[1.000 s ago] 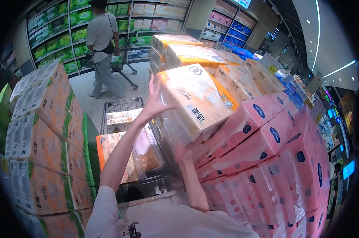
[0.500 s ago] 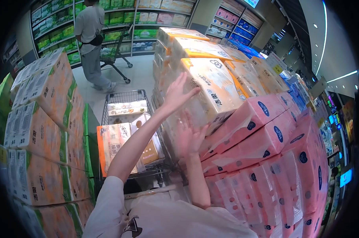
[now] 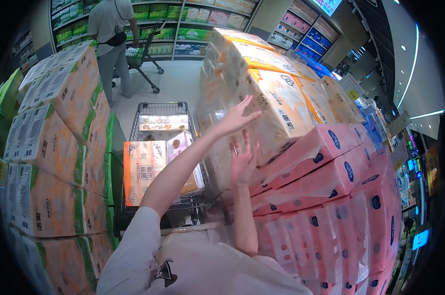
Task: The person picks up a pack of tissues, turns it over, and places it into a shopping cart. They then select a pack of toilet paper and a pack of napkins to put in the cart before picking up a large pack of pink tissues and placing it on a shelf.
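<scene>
Both hands are raised against a large orange-and-white pack (image 3: 281, 110) of paper rolls, right of the middle of the scene. The pack is seen lying tilted on top of a stack of pink packs (image 3: 330, 172), with its near-left end jutting out over them. More packs of the same orange-and-white kind (image 3: 242, 49) are stacked just behind it, farther off.

The left hand (image 3: 238, 118) is held at the near-left face of the pack, about halfway up. Its fingers (image 3: 246, 104) are spread wide and flat, and nothing is gripped. Whether the palm presses the wrapping or stays just off it cannot be told.

The right hand (image 3: 243, 161) is placed lower, below the left hand, at the bottom edge of the same face. Its fingers (image 3: 243, 140) are pointed upward and spread wide, and nothing is closed in them.

A wire shopping trolley (image 3: 156, 109) is seen to the left of the hands, near the person. An orange pack (image 3: 143, 169) is stood on end in it, with a pale pack (image 3: 180, 147) beside it on the right.

On the left of the scene a tall stack of green-edged packs (image 3: 50, 147) is seen. Far off, another person (image 3: 109, 24) is seen from behind at a second trolley (image 3: 141, 54), in front of shelves (image 3: 198, 19) filled with goods.
</scene>
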Available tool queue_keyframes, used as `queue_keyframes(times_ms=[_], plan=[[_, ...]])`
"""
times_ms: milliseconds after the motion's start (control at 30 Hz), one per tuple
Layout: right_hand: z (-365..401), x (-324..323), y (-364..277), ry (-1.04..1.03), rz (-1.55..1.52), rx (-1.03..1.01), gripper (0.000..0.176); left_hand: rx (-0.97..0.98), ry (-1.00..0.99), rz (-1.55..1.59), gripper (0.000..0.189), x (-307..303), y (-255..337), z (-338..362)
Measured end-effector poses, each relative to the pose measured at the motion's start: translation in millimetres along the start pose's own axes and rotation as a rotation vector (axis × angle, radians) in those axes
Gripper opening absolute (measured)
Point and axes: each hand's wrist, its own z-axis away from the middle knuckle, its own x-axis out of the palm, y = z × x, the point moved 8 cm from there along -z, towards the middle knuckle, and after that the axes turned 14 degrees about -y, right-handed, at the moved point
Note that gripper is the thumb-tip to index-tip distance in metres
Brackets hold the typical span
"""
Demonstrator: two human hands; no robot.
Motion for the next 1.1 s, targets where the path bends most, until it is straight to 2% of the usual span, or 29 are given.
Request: queue_keyframes(times_ms=[33,133,200,233,267,300,333,367,400,500,567,600,667,767,900,933,1100], plan=[[7.7,2.0,6.4,0.016,0.086,0.015,0.072,0.013,-0.040,0.011,0.084,0.5,-5.3,15.6],[21.2,-8.9,39.7,-0.128,0.274,0.224,0.064,-0.064,-0.016,0.389,0.062,-3.9,-42.0,92.9],[29.4,-30.3,78.6,-0.255,0.477,0.441,0.059,-0.157,0.137,0.412,0.047,-13.6,-84.4,163.1],[36.0,-44.4,100.5,-0.318,0.578,0.545,0.056,-0.231,0.248,0.372,0.042,-19.9,-103.0,202.9],[43.9,-60.9,115.5,-0.355,0.789,0.558,0.050,-0.301,0.355,0.331,0.037,-24.8,-117.7,244.8],[51.9,-67.5,124.2,-0.427,0.929,0.544,0.051,-0.372,0.430,0.096,0.033,-34.3,-123.4,287.3],[59.8,-72.0,131.4,-0.499,1.071,0.525,0.052,-0.433,0.498,-0.143,0.029,-41.4,-123.6,324.1],[70.2,-77.9,140.1,-0.570,1.212,0.507,0.052,-0.484,0.592,-0.210,0.027,-45.4,-112.4,354.2],[84.4,-94.9,156.4,-0.619,1.378,0.580,0.060,-0.534,0.684,-0.277,0.026,-48.7,-99.1,383.7],[122.3,-123.6,178.8,-0.594,1.756,0.691,0.065,-0.749,0.608,-0.568,0.030,-37.6,-114.9,457.9],[137.5,-132.8,192.7,-0.588,1.689,0.945,0.068,-0.892,0.551,-0.704,0.034,-24.9,-113.3,484.6],[145.5,-136.8,198.4,-0.585,1.650,1.071,0.070,-0.905,0.502,-0.721,0.036,-13.4,-115.5,497.4],[143.9,-135.1,202.4,-0.602,1.746,1.014,0.068,-0.931,0.407,-0.753,0.040,3.4,-124.8,515.6],[140.9,-137.1,209.2,-0.599,1.760,0.974,0.066,-0.886,0.463,-0.698,0.040,-2.6,-123.3,506.5],[118.3,-144.0,214.1,-0.559,1.735,0.873,0.060,-0.973,0.470,-0.701,0.040,-16.5,-133.9,506.8],[110.6,-144.7,214.0,-0.484,1.700,0.800,0.053,-0.986,0.468,-0.713,0.040,-20.7,-137.1,505.0],[85.7,-131.7,223.0,-0.480,1.719,0.827,0.048,-1.077,0.490,-0.646,0.041,-41.0,-155.3,492.8]])
